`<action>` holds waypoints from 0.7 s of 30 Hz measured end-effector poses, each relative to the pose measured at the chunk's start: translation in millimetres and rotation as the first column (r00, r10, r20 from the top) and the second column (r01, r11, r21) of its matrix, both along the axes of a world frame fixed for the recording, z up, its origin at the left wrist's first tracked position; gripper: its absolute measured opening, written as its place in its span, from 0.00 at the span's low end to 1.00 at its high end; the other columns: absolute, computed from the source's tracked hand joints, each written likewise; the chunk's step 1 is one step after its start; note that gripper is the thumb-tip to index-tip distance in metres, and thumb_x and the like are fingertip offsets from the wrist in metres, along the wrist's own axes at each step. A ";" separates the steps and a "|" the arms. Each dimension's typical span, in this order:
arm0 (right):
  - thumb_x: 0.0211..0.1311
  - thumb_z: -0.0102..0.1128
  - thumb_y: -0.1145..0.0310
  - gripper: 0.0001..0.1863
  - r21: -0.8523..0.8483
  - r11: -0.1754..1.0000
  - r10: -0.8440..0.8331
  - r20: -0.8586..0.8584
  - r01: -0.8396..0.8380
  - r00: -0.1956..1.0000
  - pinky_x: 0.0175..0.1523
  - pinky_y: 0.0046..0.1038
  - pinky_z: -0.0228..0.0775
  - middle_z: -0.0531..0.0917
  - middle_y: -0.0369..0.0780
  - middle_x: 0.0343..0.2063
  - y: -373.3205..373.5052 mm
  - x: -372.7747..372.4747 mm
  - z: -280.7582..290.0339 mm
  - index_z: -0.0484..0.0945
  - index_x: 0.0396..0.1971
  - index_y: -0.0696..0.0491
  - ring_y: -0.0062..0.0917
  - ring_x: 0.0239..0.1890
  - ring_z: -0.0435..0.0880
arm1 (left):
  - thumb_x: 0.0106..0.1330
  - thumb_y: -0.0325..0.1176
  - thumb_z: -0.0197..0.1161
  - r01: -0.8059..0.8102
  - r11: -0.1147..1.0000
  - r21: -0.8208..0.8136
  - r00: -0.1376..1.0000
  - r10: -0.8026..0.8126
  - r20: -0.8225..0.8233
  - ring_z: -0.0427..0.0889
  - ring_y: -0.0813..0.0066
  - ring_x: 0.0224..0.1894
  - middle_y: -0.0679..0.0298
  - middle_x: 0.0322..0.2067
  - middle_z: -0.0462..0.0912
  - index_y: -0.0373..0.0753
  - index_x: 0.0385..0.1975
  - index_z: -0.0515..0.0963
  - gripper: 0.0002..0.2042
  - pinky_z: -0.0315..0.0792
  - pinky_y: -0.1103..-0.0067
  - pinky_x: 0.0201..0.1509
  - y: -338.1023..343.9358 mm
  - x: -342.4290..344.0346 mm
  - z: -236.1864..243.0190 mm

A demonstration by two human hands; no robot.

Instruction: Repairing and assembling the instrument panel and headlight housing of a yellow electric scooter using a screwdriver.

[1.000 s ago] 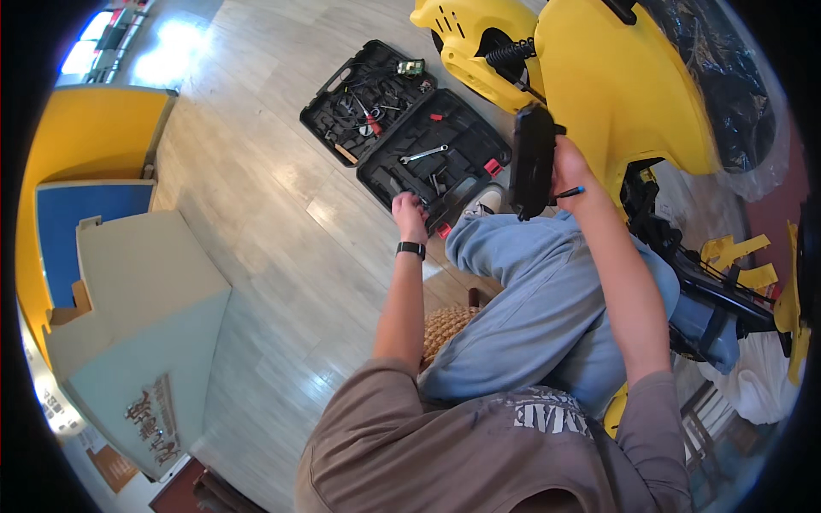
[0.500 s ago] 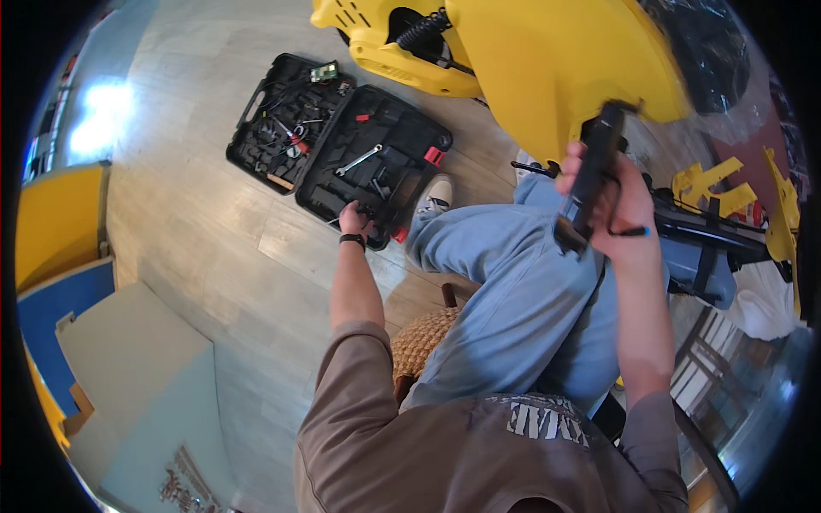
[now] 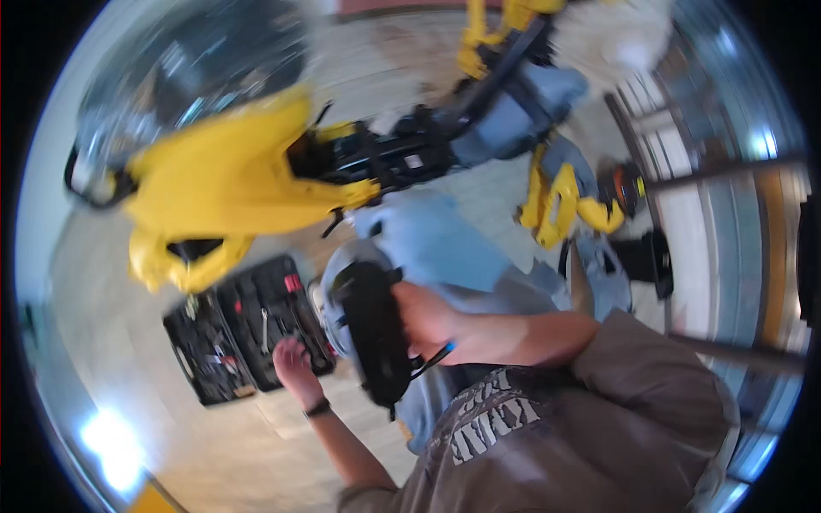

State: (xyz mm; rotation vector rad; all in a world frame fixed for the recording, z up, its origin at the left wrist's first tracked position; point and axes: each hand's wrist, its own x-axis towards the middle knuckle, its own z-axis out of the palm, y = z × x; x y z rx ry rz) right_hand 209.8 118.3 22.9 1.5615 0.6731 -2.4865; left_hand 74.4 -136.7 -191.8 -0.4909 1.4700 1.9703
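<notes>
My right hand (image 3: 428, 316) is closed on a long black plastic part (image 3: 372, 329), held above my legs. From this part hangs a dark wire with a blue tip (image 3: 445, 349). Just above the near edge of an open black tool case (image 3: 286, 312) is my left hand (image 3: 295, 369), with a dark band on its wrist. Motion blurs its fingers, and whether it holds anything cannot be made out. In the case lie a silver wrench (image 3: 264, 329) and several smaller tools, some with red parts.
Beyond my legs stands a vehicle with a large yellow body panel (image 3: 231, 179) and a black frame (image 3: 385, 158). Clear plastic wrapping (image 3: 197, 85) is behind it. Loose yellow parts (image 3: 560, 205) lie to the right. Light wooden floor (image 3: 291, 423) surrounds the case.
My view has swung to the right, and the picture is blurred. The black part is now lower and closer to my body. My left hand has come back from inside the case.
</notes>
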 end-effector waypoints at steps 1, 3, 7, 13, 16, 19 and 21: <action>0.71 0.38 0.53 0.16 -0.081 0.996 -0.052 -0.168 0.039 0.984 0.21 0.22 0.46 0.72 0.24 0.18 -7.5 -1.2 1.2 0.75 0.31 0.39 0.14 0.16 0.63 | 0.72 0.46 0.51 0.062 0.998 0.029 0.987 -0.057 -0.149 0.76 0.73 0.45 0.63 0.49 0.79 0.43 0.51 0.74 0.17 0.68 0.80 0.46 -0.2 6.4 27.3; 0.72 0.39 0.57 0.15 -0.103 0.994 -0.064 -0.246 0.039 0.967 0.21 0.21 0.50 0.74 0.24 0.19 -10.8 10.4 -12.2 0.76 0.30 0.41 0.12 0.17 0.67 | 0.72 0.49 0.50 0.206 0.969 0.136 0.913 -0.140 -0.382 0.75 0.69 0.50 0.57 0.52 0.76 0.39 0.53 0.72 0.20 0.69 0.76 0.51 22.8 21.2 92.8; 0.74 0.40 0.55 0.17 -0.151 0.984 -0.145 -0.336 0.098 0.931 0.33 0.23 0.69 0.82 0.29 0.32 -7.0 22.1 3.4 0.79 0.41 0.46 0.14 0.32 0.79 | 0.65 0.63 0.50 0.366 0.930 0.044 0.807 -0.293 -0.513 0.62 0.54 0.69 0.48 0.63 0.65 0.30 0.67 0.57 0.43 0.55 0.62 0.73 76.7 80.1 199.6; 0.74 0.36 0.59 0.19 -0.157 0.982 -0.150 -0.310 0.106 0.939 0.56 0.25 0.61 0.78 0.34 0.45 18.5 51.0 29.7 0.77 0.50 0.48 0.19 0.46 0.72 | 0.68 0.47 0.58 0.545 0.825 -0.152 0.572 -0.498 -0.651 0.63 0.56 0.69 0.50 0.68 0.61 0.34 0.68 0.60 0.33 0.60 0.58 0.70 79.4 110.0 204.5; 0.73 0.36 0.60 0.19 -0.042 0.989 -0.149 -0.349 0.144 0.925 0.55 0.27 0.62 0.78 0.36 0.45 25.8 65.3 24.3 0.77 0.49 0.50 0.21 0.46 0.72 | 0.67 0.42 0.61 0.403 0.718 -0.567 -0.103 -0.581 -0.808 0.71 0.56 0.63 0.49 0.66 0.64 0.33 0.64 0.66 0.29 0.72 0.63 0.62 92.7 109.2 202.4; 0.71 0.37 0.58 0.20 -0.102 0.983 -0.181 -0.379 0.154 0.907 0.48 0.29 0.65 0.78 0.35 0.40 39.9 80.8 31.2 0.77 0.49 0.48 0.21 0.43 0.72 | 0.67 0.42 0.59 0.475 0.853 -0.217 0.747 -0.521 -0.414 0.75 0.58 0.58 0.50 0.61 0.70 0.35 0.64 0.65 0.28 0.75 0.62 0.59 119.0 130.0 239.5; 0.71 0.37 0.57 0.20 -0.162 0.970 -0.230 -0.369 0.181 0.901 0.45 0.30 0.66 0.78 0.35 0.37 52.4 96.4 35.1 0.77 0.49 0.48 0.20 0.41 0.73 | 0.67 0.42 0.59 0.450 0.892 -0.048 0.859 -0.447 -0.251 0.75 0.57 0.57 0.49 0.60 0.70 0.35 0.64 0.65 0.28 0.75 0.62 0.58 140.3 138.3 249.1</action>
